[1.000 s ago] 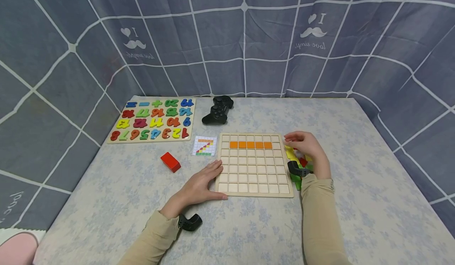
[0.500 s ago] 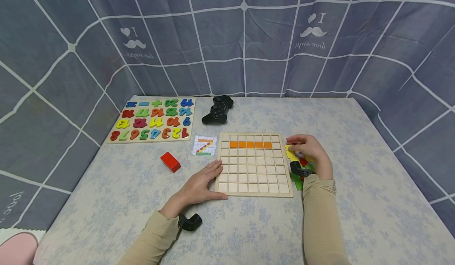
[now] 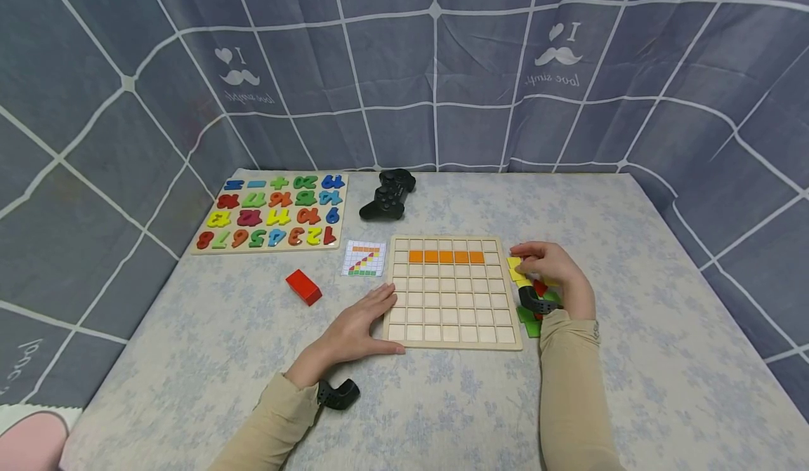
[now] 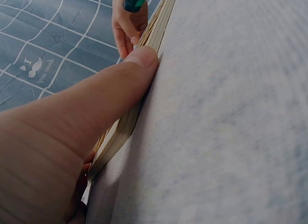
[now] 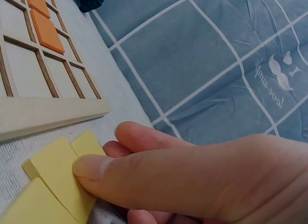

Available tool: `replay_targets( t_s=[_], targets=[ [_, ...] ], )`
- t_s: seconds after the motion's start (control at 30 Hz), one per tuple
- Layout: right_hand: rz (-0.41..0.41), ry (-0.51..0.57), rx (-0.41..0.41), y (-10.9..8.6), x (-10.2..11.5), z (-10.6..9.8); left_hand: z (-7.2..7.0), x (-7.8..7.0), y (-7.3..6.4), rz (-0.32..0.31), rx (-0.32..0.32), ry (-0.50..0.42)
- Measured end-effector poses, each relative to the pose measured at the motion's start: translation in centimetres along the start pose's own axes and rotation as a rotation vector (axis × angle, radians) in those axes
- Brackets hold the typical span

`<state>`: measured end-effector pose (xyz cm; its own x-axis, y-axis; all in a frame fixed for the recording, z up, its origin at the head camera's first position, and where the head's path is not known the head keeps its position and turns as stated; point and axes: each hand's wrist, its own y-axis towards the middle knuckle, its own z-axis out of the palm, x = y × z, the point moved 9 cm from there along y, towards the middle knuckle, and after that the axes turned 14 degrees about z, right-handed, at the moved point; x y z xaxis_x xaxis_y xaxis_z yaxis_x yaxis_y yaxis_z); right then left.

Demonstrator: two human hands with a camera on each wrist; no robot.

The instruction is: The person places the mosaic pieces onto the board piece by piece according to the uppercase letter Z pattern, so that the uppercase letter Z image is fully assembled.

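In the head view my left hand (image 3: 354, 330) lies at the front left corner of a wooden grid board (image 3: 450, 295). Its fingers rest along the left side; the thumb (image 4: 142, 58) presses the front edge in the left wrist view. A row of orange tiles (image 3: 445, 257) fills part of the second row from the back. Right of the board, my right hand (image 3: 551, 264) reaches over loose tiles. Its thumb tip touches a yellow tile (image 5: 60, 173) in the right wrist view, while the index finger extends beyond it. Red (image 3: 540, 288) and green tiles (image 3: 533, 328) lie partly under the wrist.
A pattern card (image 3: 364, 258) lies left of the board, and a red block (image 3: 304, 287) is nearer the front. Farther back are a number puzzle board (image 3: 344, 231) and a black game controller (image 3: 388, 196). A tiled-pattern curtain (image 3: 468, 71) hangs behind the table.
My right hand has shifted slightly right and toward me, down to the yellow tiles. The left hand and the grid board have stayed in place.
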<state>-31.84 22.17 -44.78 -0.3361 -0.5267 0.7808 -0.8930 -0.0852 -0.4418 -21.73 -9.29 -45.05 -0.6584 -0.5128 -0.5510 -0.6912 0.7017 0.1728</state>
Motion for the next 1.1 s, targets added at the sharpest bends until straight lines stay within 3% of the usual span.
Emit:
replay_targets(
  t_s=[0.37,0.6,0.8,0.93,1.0,1.1],
  targets=[
    [0.004,-0.048,0.011,0.3,-0.1,0.1,-0.1,-0.1,0.0,0.003,-0.006,0.005],
    [-0.021,-0.090,-0.046,0.4,0.1,0.0,-0.2,-0.1,0.0,0.006,-0.005,0.010],
    [-0.012,-0.008,-0.045,0.4,0.0,0.0,-0.2,-0.1,0.0,0.004,-0.004,0.004],
    [0.053,0.054,-0.049,0.3,-0.5,-0.5,-0.1,-0.1,0.0,0.001,0.002,0.006],
    [0.073,0.058,-0.063,0.1,-0.5,-0.8,0.0,-0.1,0.0,0.001,0.003,0.005],
    [0.028,-0.008,-0.078,-0.4,0.4,-1.0,0.0,-0.1,0.0,0.000,0.003,0.004]
  ],
)
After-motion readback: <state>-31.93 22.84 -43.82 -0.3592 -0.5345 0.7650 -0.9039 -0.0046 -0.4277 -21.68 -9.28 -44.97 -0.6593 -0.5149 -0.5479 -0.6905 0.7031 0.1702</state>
